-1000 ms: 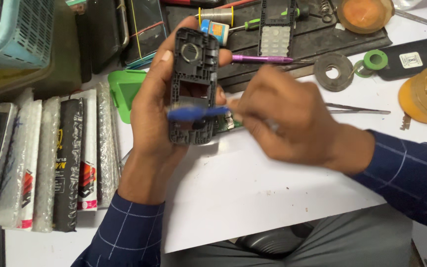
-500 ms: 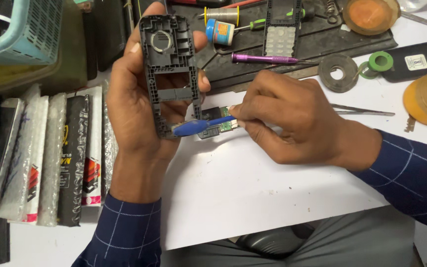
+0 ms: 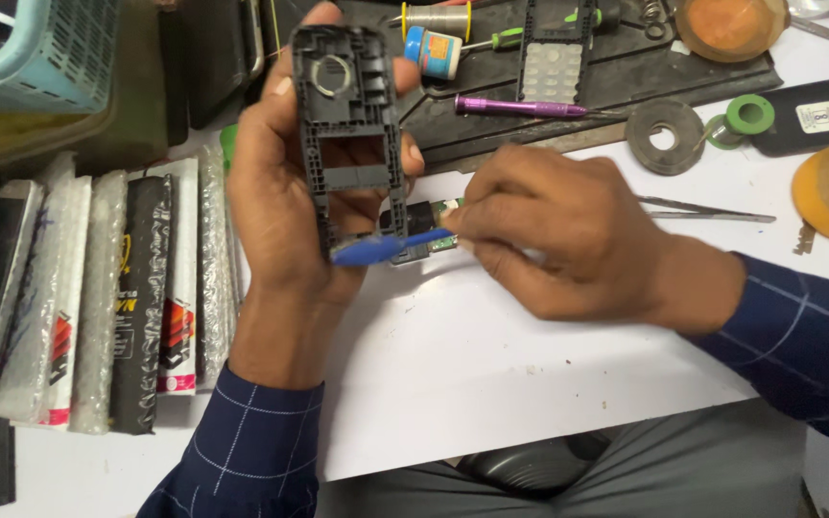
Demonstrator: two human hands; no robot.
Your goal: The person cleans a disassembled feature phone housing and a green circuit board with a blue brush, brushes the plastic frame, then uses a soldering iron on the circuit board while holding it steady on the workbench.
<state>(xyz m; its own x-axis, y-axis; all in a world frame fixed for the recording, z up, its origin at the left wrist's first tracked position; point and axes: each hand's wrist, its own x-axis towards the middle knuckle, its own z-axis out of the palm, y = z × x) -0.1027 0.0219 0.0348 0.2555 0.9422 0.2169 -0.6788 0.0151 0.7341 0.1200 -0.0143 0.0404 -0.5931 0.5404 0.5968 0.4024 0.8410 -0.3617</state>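
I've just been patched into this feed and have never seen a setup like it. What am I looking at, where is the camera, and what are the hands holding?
There is no machine here: a person works with two bare hands, filmed by a camera on their head looking down at a white table. The left hand holds a dark phone frame upright. The right hand grips a blue pry tool and a small circuit board at the frame's lower end. Behind lie a purple screwdriver, a keypad, tweezers and a black tape roll. Bubble-wrapped packets lie to the left.
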